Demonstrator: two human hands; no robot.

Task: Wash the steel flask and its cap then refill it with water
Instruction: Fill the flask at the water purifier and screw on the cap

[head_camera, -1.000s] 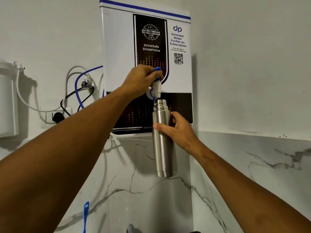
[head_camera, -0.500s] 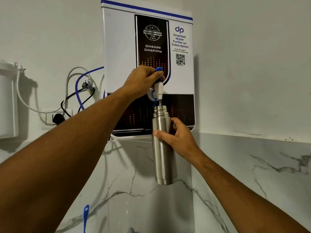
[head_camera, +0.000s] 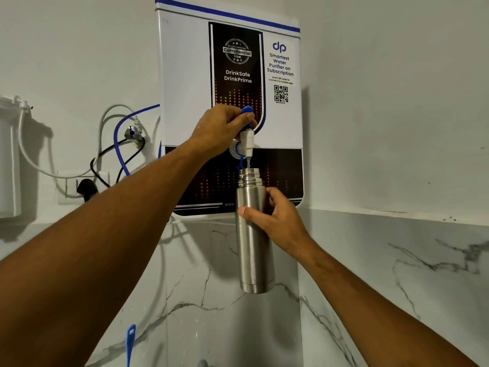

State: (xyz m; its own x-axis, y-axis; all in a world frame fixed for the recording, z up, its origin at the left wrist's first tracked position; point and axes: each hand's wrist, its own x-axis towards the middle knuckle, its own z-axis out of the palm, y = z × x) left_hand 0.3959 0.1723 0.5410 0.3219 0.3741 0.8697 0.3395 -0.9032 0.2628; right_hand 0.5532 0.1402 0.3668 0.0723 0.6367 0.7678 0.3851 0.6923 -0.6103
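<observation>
The steel flask (head_camera: 252, 250) hangs upright in the air with its open threaded mouth right under the white spout of the purifier tap (head_camera: 247, 140). My right hand (head_camera: 275, 221) grips the flask's upper body from the right. My left hand (head_camera: 221, 128) is closed around the tap's blue lever. A thin stream of water runs from the spout into the flask's mouth. The cap is not in view.
The tap belongs to a wall-mounted water purifier (head_camera: 185, 75). Left of it hang hoses and cables (head_camera: 116, 144), a plugged socket (head_camera: 84, 186) and a white filter housing (head_camera: 8, 160). Marble wall tiling (head_camera: 397, 274) lies below. A blue handle (head_camera: 130, 340) pokes up at the bottom.
The flask sits a little lower below the spout than before, leaving a gap where water now shows running into it. Both hands keep their grips.
</observation>
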